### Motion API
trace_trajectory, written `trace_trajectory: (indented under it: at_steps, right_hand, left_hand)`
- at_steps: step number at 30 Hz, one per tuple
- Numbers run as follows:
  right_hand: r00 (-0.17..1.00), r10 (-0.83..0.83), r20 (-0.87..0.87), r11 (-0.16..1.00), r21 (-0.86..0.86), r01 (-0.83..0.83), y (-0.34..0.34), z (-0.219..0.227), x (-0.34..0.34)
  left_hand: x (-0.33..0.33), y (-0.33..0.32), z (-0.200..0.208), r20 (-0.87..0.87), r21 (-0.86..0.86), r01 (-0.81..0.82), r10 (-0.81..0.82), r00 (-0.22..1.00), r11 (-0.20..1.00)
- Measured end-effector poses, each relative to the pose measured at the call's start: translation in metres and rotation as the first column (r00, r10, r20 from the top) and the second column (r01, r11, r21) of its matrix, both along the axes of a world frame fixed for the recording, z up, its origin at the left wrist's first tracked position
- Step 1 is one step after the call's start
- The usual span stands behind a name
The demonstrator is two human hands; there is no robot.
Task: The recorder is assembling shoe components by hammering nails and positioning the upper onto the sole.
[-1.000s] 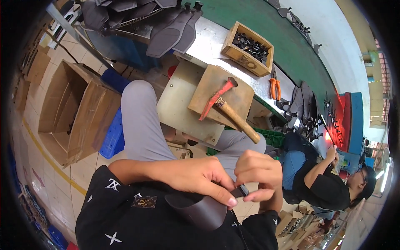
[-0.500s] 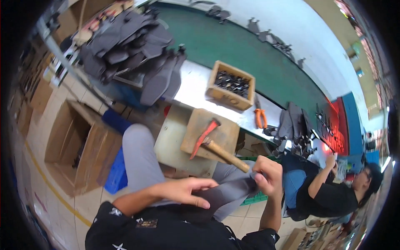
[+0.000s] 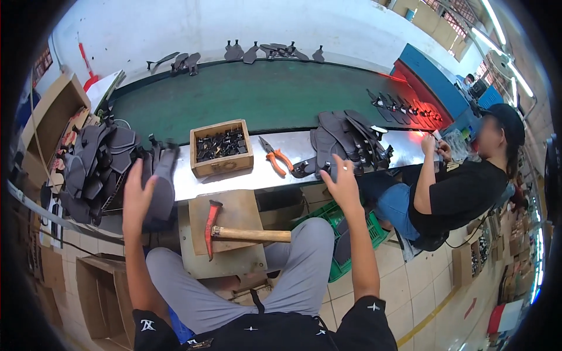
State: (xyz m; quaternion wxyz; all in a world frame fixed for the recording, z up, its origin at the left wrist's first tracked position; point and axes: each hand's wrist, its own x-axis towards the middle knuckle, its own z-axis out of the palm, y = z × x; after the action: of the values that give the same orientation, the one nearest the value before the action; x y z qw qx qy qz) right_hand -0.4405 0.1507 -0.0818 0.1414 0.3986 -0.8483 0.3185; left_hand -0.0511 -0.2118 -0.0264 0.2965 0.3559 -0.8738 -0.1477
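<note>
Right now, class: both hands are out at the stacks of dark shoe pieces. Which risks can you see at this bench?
1. The hammer lies on a small wooden block, its handle jutting past the edge above the knee; a bump could drop it.
2. The left hand presses a leaning dark shoe piece at the metal ledge; it may slide off.
3. The right hand reaches near orange-handled pliers.

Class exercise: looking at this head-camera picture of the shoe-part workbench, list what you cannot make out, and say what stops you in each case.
1. Left hand: seen from behind; whether it grips the dark shoe piece is unclear.
2. Right hand: its fingertips merge with the dark pile of uppers.
3. Wooden box: the small dark parts inside are too small to identify.
4. Hammer: the handle end is hidden by the right knee.
</note>
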Motion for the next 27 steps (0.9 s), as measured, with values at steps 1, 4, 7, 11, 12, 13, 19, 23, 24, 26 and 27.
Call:
trace_trajectory:
  at_steps: [1,4,7,11,12,13,19,23,24,26,27]
  right_hand:
    - [0.999,0.034,-0.033,0.997,0.077,-0.032,-0.006,-0.007,-0.016]
    - [0.976,0.076,0.204,0.985,-0.165,-0.042,-0.037,-0.005,-0.055]
    - [0.742,0.328,0.585,0.760,-0.629,0.160,-0.073,0.039,-0.042]
    - [0.384,0.770,0.509,0.528,-0.847,0.065,-0.113,0.129,0.103]
    - [0.265,0.807,0.528,0.563,-0.823,-0.072,-0.108,0.139,0.132]
    - [0.130,0.824,0.551,0.566,-0.796,-0.214,-0.102,0.146,0.159]
    - [0.673,0.698,0.246,0.712,-0.337,-0.616,-0.065,0.095,0.197]
    - [0.899,0.409,0.154,0.862,0.257,-0.436,-0.032,0.011,0.206]
    - [0.902,0.391,0.183,0.861,0.273,-0.429,-0.014,-0.009,0.206]
    - [0.933,0.291,0.214,0.888,0.303,-0.347,0.019,-0.022,0.201]
    - [0.958,0.193,0.213,0.912,0.322,-0.255,0.036,-0.021,0.199]
  left_hand:
    - [-0.013,0.017,0.005,-0.042,0.142,0.078,-0.072,0.996,0.987]
    - [-0.029,0.058,0.005,-0.026,0.054,0.159,-0.158,0.987,0.986]
    - [-0.053,0.106,0.027,-0.120,-0.022,0.282,-0.283,0.952,0.959]
    - [-0.089,0.158,0.052,-0.422,-0.026,0.377,-0.352,0.835,0.926]
    - [-0.091,0.164,0.056,-0.425,-0.025,0.379,-0.353,0.833,0.925]
    - [-0.089,0.166,0.059,-0.505,-0.007,0.469,-0.408,0.760,0.883]
    - [-0.005,0.175,0.075,-0.806,0.289,0.592,-0.143,0.575,0.752]
    - [0.014,0.187,0.099,-0.845,0.203,0.566,-0.149,0.513,0.799]
    - [0.014,0.187,0.096,-0.846,0.286,0.552,-0.064,0.530,0.783]
    - [0.004,0.182,0.080,-0.773,0.452,0.497,0.047,0.633,0.741]
    - [-0.009,0.176,0.057,-0.770,0.449,0.542,0.000,0.638,0.710]
